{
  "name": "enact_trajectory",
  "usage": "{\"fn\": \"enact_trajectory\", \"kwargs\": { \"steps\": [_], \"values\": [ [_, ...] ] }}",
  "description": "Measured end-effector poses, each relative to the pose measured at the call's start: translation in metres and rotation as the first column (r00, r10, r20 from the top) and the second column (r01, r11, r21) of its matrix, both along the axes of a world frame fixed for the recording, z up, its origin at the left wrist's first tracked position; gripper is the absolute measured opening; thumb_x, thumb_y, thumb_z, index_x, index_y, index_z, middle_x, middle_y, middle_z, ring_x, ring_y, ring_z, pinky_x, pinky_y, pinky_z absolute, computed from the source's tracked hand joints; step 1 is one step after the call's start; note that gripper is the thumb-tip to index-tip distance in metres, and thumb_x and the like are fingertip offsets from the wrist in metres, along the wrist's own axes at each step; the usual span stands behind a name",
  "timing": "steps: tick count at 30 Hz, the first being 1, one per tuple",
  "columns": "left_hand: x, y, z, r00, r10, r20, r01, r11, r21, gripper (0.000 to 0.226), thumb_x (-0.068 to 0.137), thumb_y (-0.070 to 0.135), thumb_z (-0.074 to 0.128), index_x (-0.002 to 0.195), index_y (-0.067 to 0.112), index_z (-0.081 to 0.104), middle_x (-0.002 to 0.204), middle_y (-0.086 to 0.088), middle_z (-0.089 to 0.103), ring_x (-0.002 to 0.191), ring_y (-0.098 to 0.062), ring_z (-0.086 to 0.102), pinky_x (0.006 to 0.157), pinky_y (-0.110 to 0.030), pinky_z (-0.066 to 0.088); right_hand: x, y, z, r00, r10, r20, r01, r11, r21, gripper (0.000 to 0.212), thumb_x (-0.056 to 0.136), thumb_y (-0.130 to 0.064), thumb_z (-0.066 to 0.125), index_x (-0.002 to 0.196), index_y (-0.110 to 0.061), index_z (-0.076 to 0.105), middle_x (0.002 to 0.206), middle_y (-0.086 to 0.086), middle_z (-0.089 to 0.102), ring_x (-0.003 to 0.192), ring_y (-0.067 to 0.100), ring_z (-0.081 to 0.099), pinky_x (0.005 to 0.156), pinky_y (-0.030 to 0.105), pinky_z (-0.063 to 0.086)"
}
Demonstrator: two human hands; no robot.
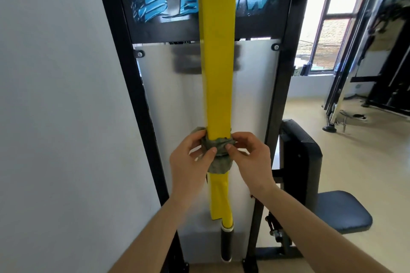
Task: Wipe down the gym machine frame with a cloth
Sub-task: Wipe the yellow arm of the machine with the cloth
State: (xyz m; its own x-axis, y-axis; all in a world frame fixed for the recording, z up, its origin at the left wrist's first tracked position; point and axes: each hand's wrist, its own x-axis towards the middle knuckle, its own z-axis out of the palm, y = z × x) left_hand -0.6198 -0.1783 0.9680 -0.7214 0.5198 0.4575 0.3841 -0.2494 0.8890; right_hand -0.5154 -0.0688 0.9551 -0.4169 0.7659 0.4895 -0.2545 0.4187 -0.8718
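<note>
A yellow machine arm (218, 73) runs down the middle of the head view, in front of a grey shield panel (177, 99) framed in black (131, 62). A grey-green cloth (218, 155) is wrapped around the yellow arm at mid height. My left hand (190, 162) grips the cloth from the left, thumb on its front. My right hand (250, 157) pinches the cloth from the right. The yellow arm ends below in a black handle grip (226, 244).
A white wall (55, 117) stands close on the left. To the right are a black back pad (299, 153) and a dark seat (341, 210). Farther right are a window (330, 29), beige floor (310, 113) and another black rack (381, 62).
</note>
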Motion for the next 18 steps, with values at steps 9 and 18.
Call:
{"fn": "enact_trajectory", "kwargs": {
  "steps": [9, 18],
  "values": [
    [-0.005, 0.006, 0.063, 0.993, 0.053, -0.102, -0.043, 0.994, 0.099, 0.038, 0.083, 0.006, 0.081, 0.119, 0.013, 0.072, 0.113, 0.003, 0.074, 0.100, -0.011, 0.071, 0.086, -0.025, 0.060, -0.007, -0.001, 0.065, 0.992, 0.012, -0.129, -0.002, 0.997, 0.072, 0.028, 0.090, -0.003, 0.071, 0.099, -0.029, 0.071, 0.092, -0.013, 0.073, 0.092, 0.009, 0.070, 0.075, 0.014, 0.055],
    [-0.007, 0.018, 0.137, 0.968, 0.125, -0.218, -0.064, 0.961, 0.267, 0.035, 0.086, 0.014, 0.079, 0.120, 0.012, 0.071, 0.110, 0.003, 0.074, 0.101, -0.013, 0.071, 0.086, -0.030, 0.061, -0.017, -0.003, 0.149, 0.966, -0.025, -0.258, 0.064, 0.987, 0.146, 0.022, 0.090, -0.009, 0.072, 0.100, -0.029, 0.070, 0.090, -0.017, 0.073, 0.092, 0.002, 0.069, 0.070, 0.009, 0.052]
  ]
}}
